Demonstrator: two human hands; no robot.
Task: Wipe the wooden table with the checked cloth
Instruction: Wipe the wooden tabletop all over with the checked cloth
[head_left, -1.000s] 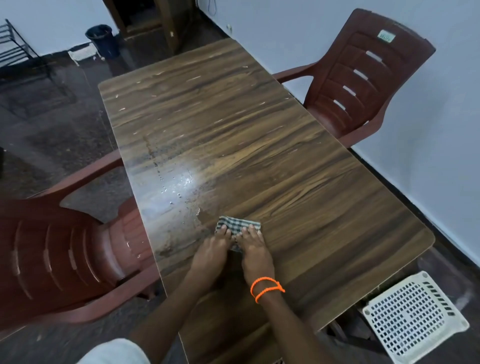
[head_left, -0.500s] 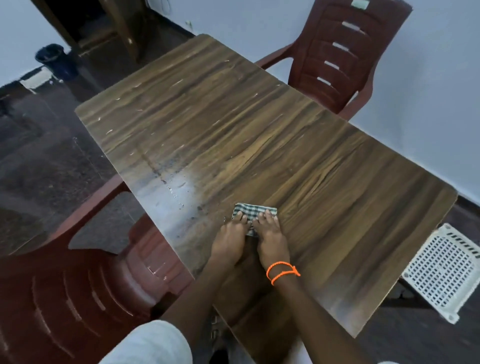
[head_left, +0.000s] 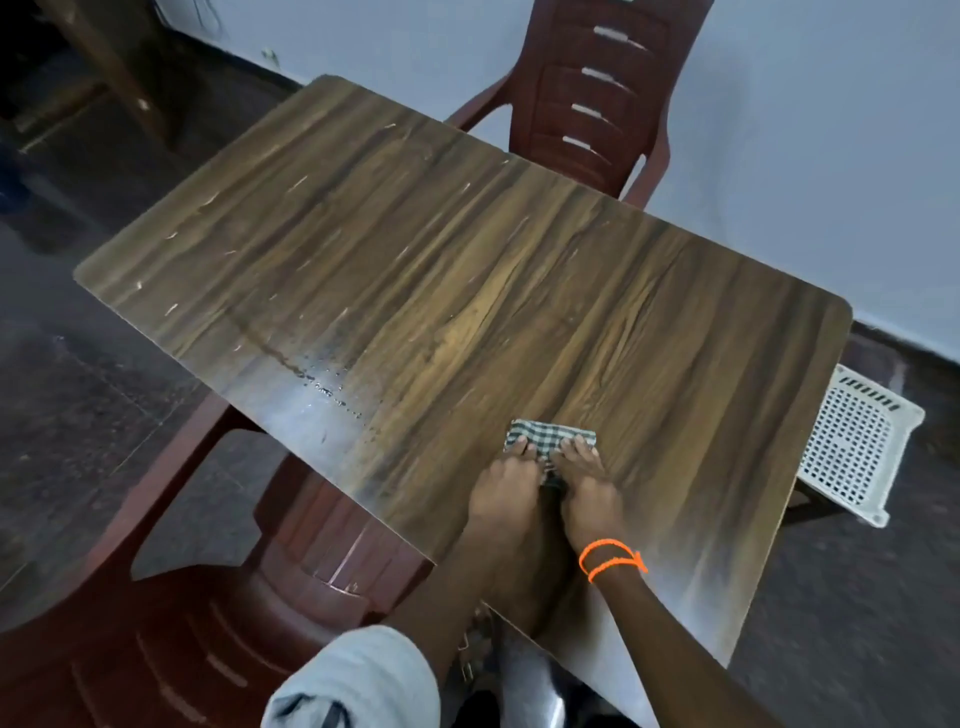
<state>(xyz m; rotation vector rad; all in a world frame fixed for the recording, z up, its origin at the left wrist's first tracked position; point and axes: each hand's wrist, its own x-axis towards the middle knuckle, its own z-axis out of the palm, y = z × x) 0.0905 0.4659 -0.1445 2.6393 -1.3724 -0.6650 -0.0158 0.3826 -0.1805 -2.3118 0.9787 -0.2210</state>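
Note:
The folded checked cloth (head_left: 545, 435) lies flat on the wooden table (head_left: 467, 270), near its front edge. My left hand (head_left: 506, 486) and my right hand (head_left: 589, 493) lie side by side on the cloth's near half, fingers straight, pressing it onto the wood. An orange string band circles my right wrist. Only the cloth's far strip shows beyond my fingertips. A wet, shiny patch with small droplets (head_left: 332, 389) spreads over the table to the left of the cloth.
A dark red plastic chair (head_left: 587, 93) stands at the table's far side against the pale wall. Another red chair (head_left: 208, 597) is tucked at the left near corner. A white perforated plastic stool (head_left: 857, 441) sits on the floor to the right.
Both hands have slid the cloth to the right, away from the wet patch. The view has swung, so the table now lies more crosswise.

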